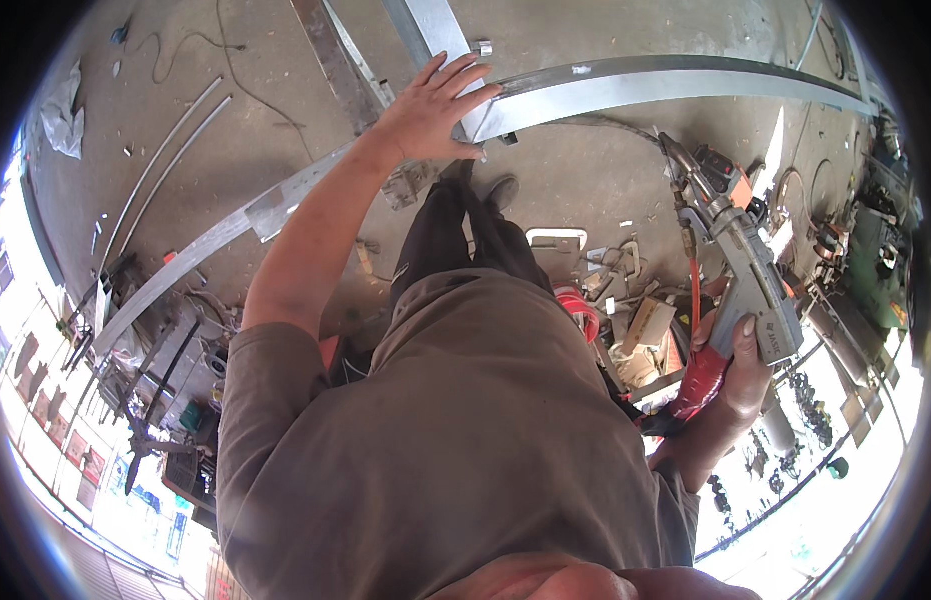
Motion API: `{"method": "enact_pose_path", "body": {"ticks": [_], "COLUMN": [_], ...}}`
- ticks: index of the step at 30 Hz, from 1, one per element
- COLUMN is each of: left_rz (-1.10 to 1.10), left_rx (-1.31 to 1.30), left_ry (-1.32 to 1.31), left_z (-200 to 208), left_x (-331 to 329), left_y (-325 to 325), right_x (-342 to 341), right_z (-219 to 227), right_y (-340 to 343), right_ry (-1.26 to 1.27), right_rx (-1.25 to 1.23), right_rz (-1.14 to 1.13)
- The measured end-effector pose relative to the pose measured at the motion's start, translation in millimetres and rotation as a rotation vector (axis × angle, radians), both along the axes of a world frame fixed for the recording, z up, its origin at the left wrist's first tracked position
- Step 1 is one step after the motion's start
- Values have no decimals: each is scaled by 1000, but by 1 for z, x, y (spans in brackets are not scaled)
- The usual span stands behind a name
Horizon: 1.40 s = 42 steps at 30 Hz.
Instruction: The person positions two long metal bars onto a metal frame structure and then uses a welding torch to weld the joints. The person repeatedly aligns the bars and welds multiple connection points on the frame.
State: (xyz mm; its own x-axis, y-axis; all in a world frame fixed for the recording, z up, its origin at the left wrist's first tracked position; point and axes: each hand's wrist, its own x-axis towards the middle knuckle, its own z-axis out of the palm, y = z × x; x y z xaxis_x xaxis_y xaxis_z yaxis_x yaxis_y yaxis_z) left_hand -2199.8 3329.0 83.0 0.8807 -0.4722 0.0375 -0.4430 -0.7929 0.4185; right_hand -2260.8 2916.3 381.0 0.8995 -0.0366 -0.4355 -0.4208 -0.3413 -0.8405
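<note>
My left hand (426,112) lies with fingers spread over the corner where a silver metal tube (676,88) from the right meets another metal beam (441,28) running away from me. Its fingertips rest on the metal. On the right, my right hand (743,372) is wrapped round the handle of a grey welding gun (751,262), which has a long metal nozzle pointing away from me. Red wrapping (701,388) covers the lower end of its handle, and a thin orange hose (695,285) runs along its side. The nozzle's tip is apart from the corner under my left hand.
A long metal bar (191,252) stretches to the lower left. Two thin rods (161,160) and a dark cable (261,105) lie on the concrete floor. Tools, wood pieces and a red reel-like thing (578,312) clutter the ground at my right. A shoe (503,192) shows below the corner.
</note>
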Motion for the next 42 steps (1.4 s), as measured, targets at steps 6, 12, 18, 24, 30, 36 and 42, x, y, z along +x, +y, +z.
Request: {"method": "enact_pose_path", "body": {"ticks": [6, 12, 18, 24, 30, 36, 42], "left_rz": [145, 75, 88, 231, 284, 279, 319], "left_rx": [-105, 78, 3, -64, -40, 25, -129], "left_ry": [-21, 206, -34, 74, -28, -112, -53], "left_z": [1, 27, 26, 16, 31, 37, 6], "left_x": [36, 24, -22, -25, -72, -44, 40], "left_y": [8, -8, -38, -58, -78, -71, -50], "right_x": [21, -1, -32, -32, -58, -36, 49], "right_z": [-27, -23, 16, 15, 28, 28, -8], "right_y": [-8, -33, -30, -29, -48, -39, -28], "right_ry": [-14, -98, 105, 91, 228, 40, 114], "right_rx": [51, -334, 132, 117, 125, 114, -25], "right_rz": [22, -16, -41, -30, 6, 13, -88]}}
